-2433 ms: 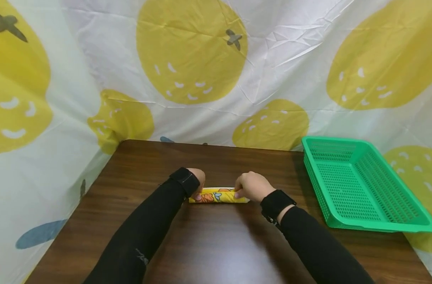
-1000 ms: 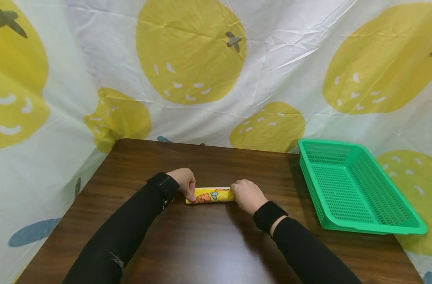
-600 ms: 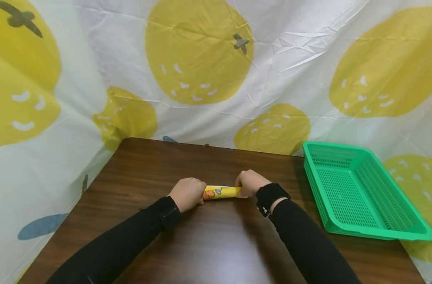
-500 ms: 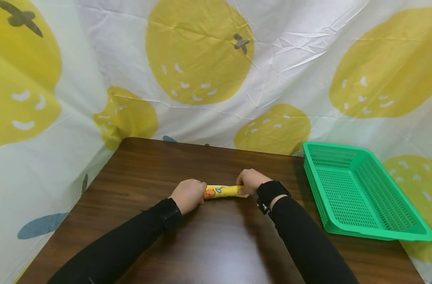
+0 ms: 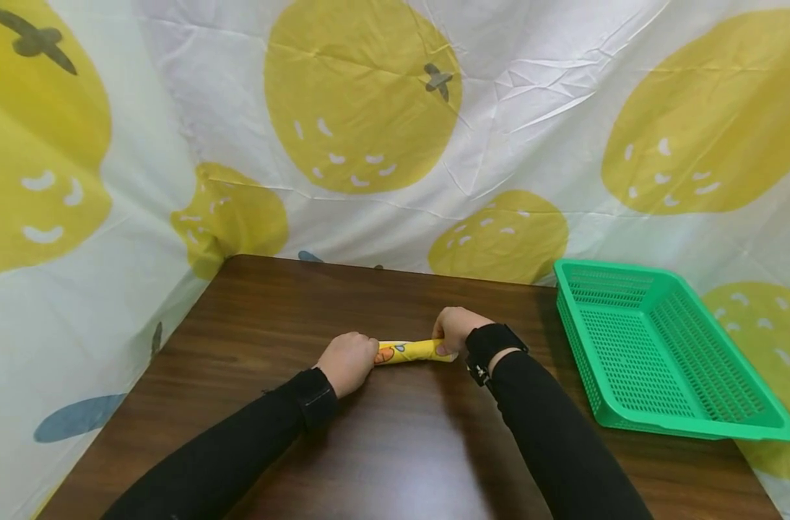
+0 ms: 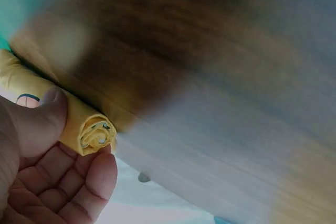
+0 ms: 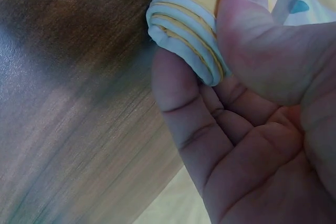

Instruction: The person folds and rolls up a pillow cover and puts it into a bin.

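A yellow cloth (image 5: 414, 351) with an orange and blue print is rolled into a narrow tube, lying crosswise near the table's middle. My left hand (image 5: 348, 361) holds its left end; in the left wrist view the thumb lies over the roll (image 6: 79, 106) and the curled fingers are beneath it, beside its spiral end. At the other end, my right hand (image 5: 456, 331) pinches the cloth between thumb and fingers. Layered yellow and white edges of the cloth (image 7: 184, 30) show in the right wrist view. The left end is hidden behind my left hand in the head view.
A green perforated plastic basket (image 5: 677, 425) stands on the right of the brown wooden table (image 5: 395, 440). Behind and to the left hangs a white curtain (image 5: 531, 130) with yellow fruit prints, reaching the table's back edge.
The left hand shifted outward along the roll, then took hold around its left end. The right hand changed its grip on the right end. Over the last half second, both hands barely moved.
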The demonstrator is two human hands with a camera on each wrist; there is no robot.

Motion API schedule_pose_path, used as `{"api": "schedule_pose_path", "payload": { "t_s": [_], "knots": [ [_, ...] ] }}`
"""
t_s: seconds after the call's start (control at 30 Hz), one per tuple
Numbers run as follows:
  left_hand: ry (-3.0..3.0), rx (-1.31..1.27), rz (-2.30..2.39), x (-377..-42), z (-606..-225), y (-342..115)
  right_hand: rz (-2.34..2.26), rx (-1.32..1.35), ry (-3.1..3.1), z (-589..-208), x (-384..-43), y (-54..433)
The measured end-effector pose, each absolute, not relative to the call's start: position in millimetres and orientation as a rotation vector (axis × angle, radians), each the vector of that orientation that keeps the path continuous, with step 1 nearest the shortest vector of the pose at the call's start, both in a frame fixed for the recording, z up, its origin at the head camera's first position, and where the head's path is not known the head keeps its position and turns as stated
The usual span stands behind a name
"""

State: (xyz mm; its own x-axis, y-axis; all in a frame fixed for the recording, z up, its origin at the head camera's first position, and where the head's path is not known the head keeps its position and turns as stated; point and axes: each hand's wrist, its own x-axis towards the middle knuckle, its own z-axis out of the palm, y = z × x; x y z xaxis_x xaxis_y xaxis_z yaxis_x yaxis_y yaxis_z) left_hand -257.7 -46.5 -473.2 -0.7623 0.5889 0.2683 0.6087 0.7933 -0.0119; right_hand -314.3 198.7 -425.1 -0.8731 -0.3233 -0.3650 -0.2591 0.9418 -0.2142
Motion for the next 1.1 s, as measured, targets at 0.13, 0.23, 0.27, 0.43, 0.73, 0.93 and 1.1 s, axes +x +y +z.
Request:
{"api": "schedule_pose_path", "payload": {
  "t_s": [0.13,0.23,0.27,0.43,0.73,0.93,1.1],
  "knots": [
    [-2.779,-0.909,-0.151,-265.5,-475.0,-45.9,-0.236,-0.435,2.683,-425.5,-315.6,201.0],
    [-2.855,-0.897,-0.213,-274.1,-471.0,-44.8,-0.243,-0.454,2.678,-424.5,-315.1,203.7],
    [-2.885,-0.896,-0.241,-276.9,-468.5,-44.6,-0.249,-0.454,2.676,-423.8,-314.6,204.3],
    [-3.017,-0.933,-0.325,-291.2,-454.8,-44.5,-0.313,-0.412,2.665,-420.8,-309.5,205.3],
    [-3.107,-1.076,-0.224,-312.0,-452.1,-39.7,-0.345,-0.506,2.748,-431.5,-286.2,209.6],
    [-3.119,-1.135,-0.132,-318.0,-443.5,-32.6,-0.152,-0.598,3.087,-438.7,-258.7,198.6],
    [-3.13,-1.156,-0.087,-325.1,-444.9,-31.2,0.073,-0.664,3.285,-455.2,-238.7,189.0]
  ]
}}
